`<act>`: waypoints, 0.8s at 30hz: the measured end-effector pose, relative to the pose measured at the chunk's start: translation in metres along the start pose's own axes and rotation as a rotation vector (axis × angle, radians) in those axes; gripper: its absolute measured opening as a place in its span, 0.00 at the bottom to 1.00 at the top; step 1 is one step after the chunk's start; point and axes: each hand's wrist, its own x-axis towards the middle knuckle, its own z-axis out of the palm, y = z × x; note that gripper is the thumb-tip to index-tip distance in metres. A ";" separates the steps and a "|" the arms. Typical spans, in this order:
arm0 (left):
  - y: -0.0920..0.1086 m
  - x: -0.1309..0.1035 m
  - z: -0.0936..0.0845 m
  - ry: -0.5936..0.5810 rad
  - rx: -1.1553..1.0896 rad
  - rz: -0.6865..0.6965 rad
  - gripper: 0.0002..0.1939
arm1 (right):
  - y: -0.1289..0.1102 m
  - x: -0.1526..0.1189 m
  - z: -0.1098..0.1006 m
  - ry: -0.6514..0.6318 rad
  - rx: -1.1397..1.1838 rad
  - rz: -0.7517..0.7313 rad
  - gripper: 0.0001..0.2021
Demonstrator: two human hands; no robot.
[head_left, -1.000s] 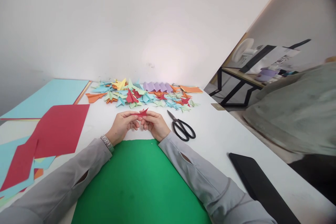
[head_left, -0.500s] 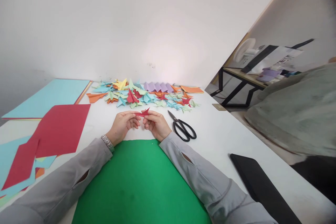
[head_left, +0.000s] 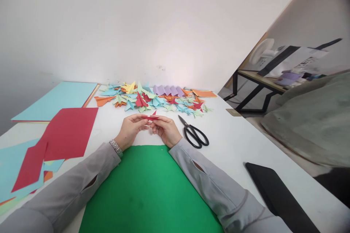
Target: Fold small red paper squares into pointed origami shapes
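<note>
Between my two hands is a small piece of folded red paper (head_left: 153, 118), with one pointed flap sticking up. My left hand (head_left: 133, 127) pinches its left end, and a silvery bracelet circles that wrist. At the other end, the fingers of my right hand (head_left: 166, 129) are closed on the same paper. Much of the fold is covered by my fingertips. Both hands are just beyond the far edge of a green mat (head_left: 147, 189). Black-handled scissors (head_left: 195, 133) lie on the white table to the right of my right hand.
Many folded paper pieces (head_left: 140, 100) in several colours are heaped along the wall. Large red sheets (head_left: 71, 131) and a light blue stack (head_left: 60, 98) lie at left. A black flat object (head_left: 276, 189) is at right, near a person in a grey-green garment (head_left: 308, 123).
The whole view has shifted slightly, so things appear further right. My fingers have moved closer together on the red paper, and its raised flap looks narrower.
</note>
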 end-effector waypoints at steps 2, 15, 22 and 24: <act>-0.001 0.000 -0.001 -0.006 -0.015 -0.001 0.14 | 0.001 0.000 0.000 0.004 -0.005 0.001 0.09; 0.001 0.001 0.000 0.046 -0.046 -0.033 0.07 | -0.002 -0.001 0.001 0.005 -0.005 0.004 0.10; 0.004 0.001 0.001 0.065 -0.081 -0.052 0.06 | -0.003 -0.001 0.000 0.034 0.031 0.022 0.10; 0.004 0.002 0.000 0.085 -0.096 -0.055 0.06 | -0.003 0.000 -0.001 0.037 0.039 0.025 0.10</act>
